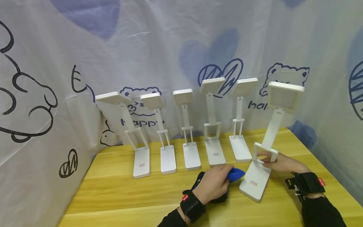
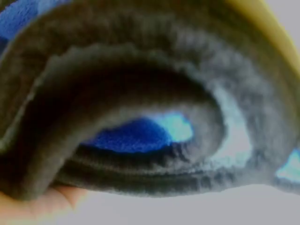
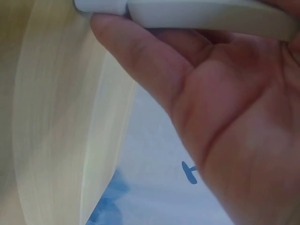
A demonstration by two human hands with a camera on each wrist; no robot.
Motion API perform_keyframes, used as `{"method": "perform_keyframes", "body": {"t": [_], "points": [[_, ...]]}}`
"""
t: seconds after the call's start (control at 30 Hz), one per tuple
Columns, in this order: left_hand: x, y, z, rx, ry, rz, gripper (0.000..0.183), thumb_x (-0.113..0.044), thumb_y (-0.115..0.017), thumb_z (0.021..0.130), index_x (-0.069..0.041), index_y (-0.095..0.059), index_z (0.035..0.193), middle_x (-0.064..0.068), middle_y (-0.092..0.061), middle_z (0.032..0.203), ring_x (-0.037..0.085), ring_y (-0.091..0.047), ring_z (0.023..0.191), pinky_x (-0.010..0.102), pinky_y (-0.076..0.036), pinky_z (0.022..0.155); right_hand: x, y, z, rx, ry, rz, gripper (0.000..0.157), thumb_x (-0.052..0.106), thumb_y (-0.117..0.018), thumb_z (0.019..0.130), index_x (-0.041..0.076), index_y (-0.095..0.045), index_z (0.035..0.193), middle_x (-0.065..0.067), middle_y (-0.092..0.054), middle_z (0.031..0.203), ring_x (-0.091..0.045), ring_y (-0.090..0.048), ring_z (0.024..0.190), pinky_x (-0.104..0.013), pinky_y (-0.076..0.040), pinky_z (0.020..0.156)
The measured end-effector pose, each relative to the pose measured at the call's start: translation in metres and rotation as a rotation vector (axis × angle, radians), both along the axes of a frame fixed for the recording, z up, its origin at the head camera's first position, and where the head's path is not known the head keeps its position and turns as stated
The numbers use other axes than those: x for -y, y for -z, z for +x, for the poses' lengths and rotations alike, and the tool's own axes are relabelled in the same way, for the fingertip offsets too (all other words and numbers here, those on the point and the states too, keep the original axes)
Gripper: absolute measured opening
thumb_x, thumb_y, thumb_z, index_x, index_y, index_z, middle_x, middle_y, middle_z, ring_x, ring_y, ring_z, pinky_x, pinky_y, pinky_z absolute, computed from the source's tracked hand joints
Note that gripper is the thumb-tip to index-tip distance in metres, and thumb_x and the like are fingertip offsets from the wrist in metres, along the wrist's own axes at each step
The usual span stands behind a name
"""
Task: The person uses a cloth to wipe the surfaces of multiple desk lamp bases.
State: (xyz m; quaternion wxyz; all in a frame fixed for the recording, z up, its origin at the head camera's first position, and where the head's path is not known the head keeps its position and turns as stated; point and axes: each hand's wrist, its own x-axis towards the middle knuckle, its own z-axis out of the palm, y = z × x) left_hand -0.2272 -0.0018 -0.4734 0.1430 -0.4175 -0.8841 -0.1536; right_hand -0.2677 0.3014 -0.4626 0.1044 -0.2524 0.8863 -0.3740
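Observation:
A white desk lamp stands at the right of the row, nearer than the others and leaning to the right. My right hand grips its lower arm frame just above the base; in the right wrist view the fingers lie against a white bar. My left hand holds a bunched blue-and-black cloth left of that lamp's base, apart from it. The left wrist view is filled by the cloth's blurred, fuzzy dark folds with blue inside. Part of the cloth is hidden under the left hand.
Several more white desk lamps stand in a row along the back, among them one at far left, one in the middle and one beside the held lamp. A printed curtain hangs behind the yellow wooden table.

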Motion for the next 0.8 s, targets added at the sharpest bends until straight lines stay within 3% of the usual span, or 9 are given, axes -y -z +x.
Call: {"method": "perform_keyframes", "body": {"t": [0.27, 0.5, 0.63, 0.73, 0.8], "points": [[-0.027, -0.006, -0.012, -0.004, 0.017, 0.003, 0.036, -0.010, -0.055, 0.091, -0.019, -0.060, 0.126, -0.004, -0.067, 0.114, 0.006, -0.061, 0.097, 0.022, -0.052, 0.083, 0.000, 0.003, -0.003, -0.019, -0.039, -0.046, 0.044, -0.003, -0.058, 0.087, -0.015, -0.046, 0.127, -0.042, -0.048, 0.124, -0.054, -0.050, 0.106, -0.062, -0.048, 0.085], [-0.044, -0.005, -0.021, -0.045, 0.014, -0.009, 0.038, -0.010, -0.057, 0.089, -0.023, -0.063, 0.124, -0.006, -0.066, 0.118, 0.007, -0.061, 0.098, 0.022, -0.053, 0.081, 0.001, 0.006, -0.005, -0.037, -0.044, -0.058, 0.043, -0.005, -0.058, 0.085, -0.014, -0.049, 0.126, -0.040, -0.051, 0.121, -0.050, -0.054, 0.104, -0.061, -0.049, 0.083], [-0.053, -0.003, -0.023, -0.086, 0.000, -0.078, 0.041, -0.010, -0.059, 0.086, -0.028, -0.064, 0.123, -0.009, -0.063, 0.122, 0.009, -0.060, 0.098, 0.025, -0.053, 0.078, 0.001, 0.007, -0.007, -0.040, -0.026, -0.043, 0.042, -0.004, -0.058, 0.086, -0.012, -0.050, 0.126, -0.038, -0.054, 0.120, -0.045, -0.057, 0.103, -0.051, -0.052, 0.080], [-0.059, -0.002, -0.021, -0.080, -0.021, -0.145, 0.041, -0.013, -0.059, 0.087, -0.033, -0.063, 0.123, -0.011, -0.060, 0.128, 0.011, -0.058, 0.101, 0.031, -0.053, 0.077, -0.001, 0.009, -0.009, -0.058, 0.003, -0.011, 0.038, -0.001, -0.057, 0.088, -0.009, -0.053, 0.125, -0.034, -0.057, 0.120, -0.038, -0.057, 0.103, -0.039, -0.053, 0.078], [-0.063, -0.001, -0.020, -0.070, -0.033, -0.184, 0.043, -0.014, -0.061, 0.087, -0.036, -0.062, 0.124, -0.011, -0.057, 0.131, 0.012, -0.056, 0.104, 0.034, -0.052, 0.079, -0.001, 0.010, -0.009, -0.076, 0.024, 0.007, 0.035, 0.002, -0.057, 0.090, -0.007, -0.055, 0.124, -0.031, -0.059, 0.120, -0.035, -0.056, 0.104, -0.038, -0.051, 0.078]]}}
